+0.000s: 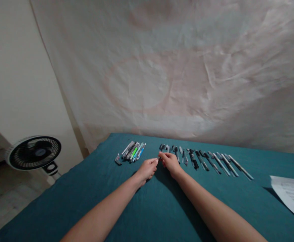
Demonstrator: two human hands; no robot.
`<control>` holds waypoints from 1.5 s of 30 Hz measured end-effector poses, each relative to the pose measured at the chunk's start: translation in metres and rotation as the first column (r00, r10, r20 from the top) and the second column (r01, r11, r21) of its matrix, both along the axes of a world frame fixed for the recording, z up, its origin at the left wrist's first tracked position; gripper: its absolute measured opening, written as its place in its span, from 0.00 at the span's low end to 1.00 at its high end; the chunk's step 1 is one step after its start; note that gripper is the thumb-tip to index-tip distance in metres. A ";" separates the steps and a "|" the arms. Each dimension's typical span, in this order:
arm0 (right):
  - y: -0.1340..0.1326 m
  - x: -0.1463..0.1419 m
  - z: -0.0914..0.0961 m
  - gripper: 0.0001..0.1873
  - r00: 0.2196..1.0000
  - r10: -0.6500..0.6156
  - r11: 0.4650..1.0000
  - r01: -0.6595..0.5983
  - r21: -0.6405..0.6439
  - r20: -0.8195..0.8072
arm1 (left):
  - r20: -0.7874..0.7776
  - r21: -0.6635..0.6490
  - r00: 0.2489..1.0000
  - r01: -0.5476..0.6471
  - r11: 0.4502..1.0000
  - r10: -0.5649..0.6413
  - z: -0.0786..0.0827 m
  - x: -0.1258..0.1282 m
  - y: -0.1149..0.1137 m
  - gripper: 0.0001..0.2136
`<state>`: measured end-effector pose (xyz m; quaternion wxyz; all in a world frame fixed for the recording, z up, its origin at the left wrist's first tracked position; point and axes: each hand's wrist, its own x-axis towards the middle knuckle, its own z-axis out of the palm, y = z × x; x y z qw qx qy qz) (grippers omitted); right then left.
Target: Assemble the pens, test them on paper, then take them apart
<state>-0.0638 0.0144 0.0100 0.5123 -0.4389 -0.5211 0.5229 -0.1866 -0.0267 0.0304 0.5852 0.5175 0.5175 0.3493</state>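
Observation:
Over the middle of the green cloth, my left hand (148, 169) and my right hand (170, 163) meet at the fingertips. Both are closed in a pinch around a small dark object (159, 158), mostly hidden by the fingers, so its kind is unclear. Just right of my right hand begins a row of pens and pen parts (192, 159), laid side by side, with longer pale pens (240, 167) at its right end. To the left of my left hand lies a bundle of pens (134, 150), among them a bright green one and a blue one.
A small dark and clear item (117, 159) lies left of the bundle. Printed paper (291, 195) rests at the table's right side. Beyond the left edge of the green-covered table (68, 205) stands a fan (33, 153). A pale sheet (147, 80) hangs behind.

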 end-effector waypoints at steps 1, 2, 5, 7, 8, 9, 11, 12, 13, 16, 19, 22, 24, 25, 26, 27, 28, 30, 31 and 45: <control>0.001 0.000 -0.001 0.22 1.000 0.001 1.000 -0.001 -0.009 -0.017 | 0.006 0.004 1.000 0.002 1.000 -0.002 0.000 0.000 0.000 0.17; 0.003 0.001 -0.002 0.23 0.999 -0.004 1.000 0.004 -0.015 -0.036 | 0.010 0.008 1.000 0.002 1.000 -0.002 0.000 0.000 0.000 0.17; 0.008 0.001 -0.008 0.22 0.994 -0.059 0.998 0.058 -0.014 -0.089 | -0.012 0.023 1.000 0.005 1.000 -0.005 0.001 -0.004 0.002 0.17; 0.010 0.002 -0.011 0.22 0.988 -0.109 0.994 0.110 -0.001 -0.107 | -0.049 0.079 0.999 -0.010 0.997 0.014 0.002 -0.010 0.005 0.17; 0.010 0.002 -0.012 0.22 0.987 -0.121 0.992 0.123 0.009 -0.102 | -0.072 0.119 0.996 -0.038 0.992 0.047 0.001 -0.013 0.008 0.17; 0.010 0.001 -0.012 0.21 0.990 -0.117 0.993 0.119 0.023 -0.083 | -0.097 0.164 0.990 -0.081 0.983 0.098 0.000 -0.016 0.010 0.17; 0.007 0.000 -0.012 0.20 0.998 -0.061 0.996 0.061 0.060 -0.002 | -0.147 0.250 0.966 -0.170 0.953 0.211 -0.003 -0.022 0.015 0.16; 0.006 -0.001 -0.012 0.20 0.998 -0.024 0.997 0.020 0.080 0.054 | -0.169 0.288 0.953 -0.196 0.937 0.251 -0.005 -0.024 0.018 0.15; 0.004 -0.003 -0.012 0.19 0.993 0.006 0.995 -0.018 0.101 0.117 | -0.186 0.321 0.943 -0.207 0.924 0.275 -0.008 -0.025 0.019 0.13; 0.000 -0.007 -0.013 0.16 0.961 0.002 0.982 -0.053 0.179 0.278 | -0.209 0.374 0.936 -0.191 0.908 0.283 -0.015 -0.025 0.022 0.10; -0.002 -0.009 -0.015 0.14 0.922 -0.061 0.970 -0.035 0.241 0.381 | -0.212 0.396 0.937 -0.176 0.901 0.277 -0.017 -0.021 0.020 0.09; -0.003 -0.008 -0.016 0.13 0.883 -0.116 0.954 -0.029 0.299 0.455 | -0.190 0.410 0.937 -0.197 0.891 0.294 -0.015 -0.019 0.018 0.08; -0.004 -0.007 -0.015 0.12 0.857 -0.149 0.935 -0.039 0.351 0.493 | -0.156 0.394 0.939 -0.226 0.891 0.307 -0.014 -0.019 0.018 0.07; -0.005 -0.006 -0.015 0.11 0.847 -0.163 0.923 -0.050 0.381 0.507 | -0.138 0.377 0.941 -0.238 0.895 0.309 -0.014 -0.019 0.018 0.07; -0.006 -0.006 -0.014 0.11 0.838 -0.171 0.910 -0.067 0.409 0.518 | -0.119 0.356 0.944 -0.248 0.901 0.307 -0.014 -0.020 0.018 0.07; -0.008 -0.006 -0.013 0.10 0.831 -0.175 0.897 -0.087 0.434 0.528 | -0.099 0.331 0.947 -0.257 0.908 0.305 -0.014 -0.021 0.019 0.08; -0.009 -0.007 -0.013 0.09 0.824 -0.171 0.885 -0.112 0.452 0.539 | -0.074 0.302 0.950 -0.267 0.915 0.302 -0.015 -0.022 0.020 0.08; -0.012 -0.008 -0.012 0.08 0.811 -0.155 0.867 -0.162 0.472 0.564 | -0.020 0.242 0.954 -0.285 0.927 0.299 -0.016 -0.024 0.022 0.09; -0.013 -0.008 -0.012 0.09 0.804 -0.146 0.861 -0.183 0.475 0.576 | 0.007 0.217 0.955 -0.292 0.931 0.298 -0.017 -0.025 0.023 0.10; -0.010 -0.013 -0.012 0.07 0.774 -0.193 0.843 -0.184 0.506 0.603 | 0.346 0.091 0.901 -0.310 0.947 0.261 -0.017 -0.025 0.023 0.12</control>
